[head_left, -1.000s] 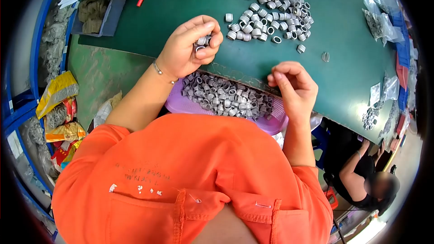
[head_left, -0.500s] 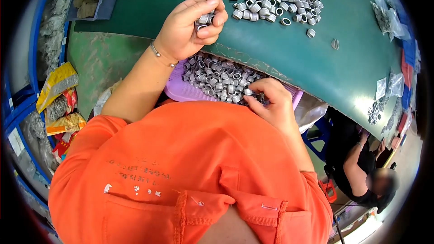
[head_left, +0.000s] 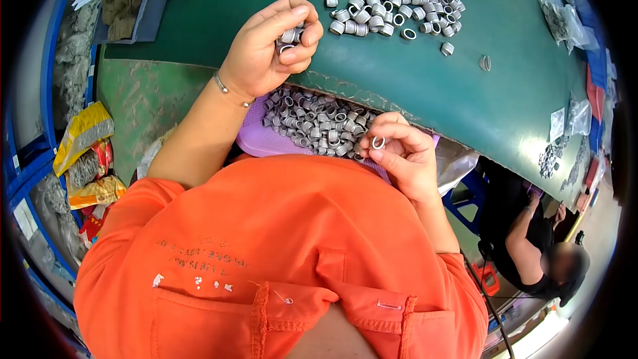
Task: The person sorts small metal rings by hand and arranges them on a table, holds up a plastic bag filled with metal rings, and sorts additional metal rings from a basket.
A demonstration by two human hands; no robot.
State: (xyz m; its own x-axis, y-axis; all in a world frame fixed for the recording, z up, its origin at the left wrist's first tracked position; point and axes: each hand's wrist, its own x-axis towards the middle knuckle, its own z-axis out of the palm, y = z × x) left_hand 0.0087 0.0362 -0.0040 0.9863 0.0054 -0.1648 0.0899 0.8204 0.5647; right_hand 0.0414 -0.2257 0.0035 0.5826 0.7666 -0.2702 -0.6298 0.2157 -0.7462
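Observation:
My left hand is curled around several small grey metal rings, held just over the near edge of the green table. Between the thumb and fingers of my right hand is a single metal ring, its round opening facing me. Below and between my hands sits a purple plastic basket full of similar rings. My right hand is over the basket's right end and hides part of it.
On the green table lies a pile of metal rings, with a few strays beside it. A grey bin stands at the far left. Plastic bags lie along the right edge. Another person is at the right.
My right hand has come up from the rings in the basket with one ring in its fingers. My left hand still grips its rings and sits slightly lower and further left in view.

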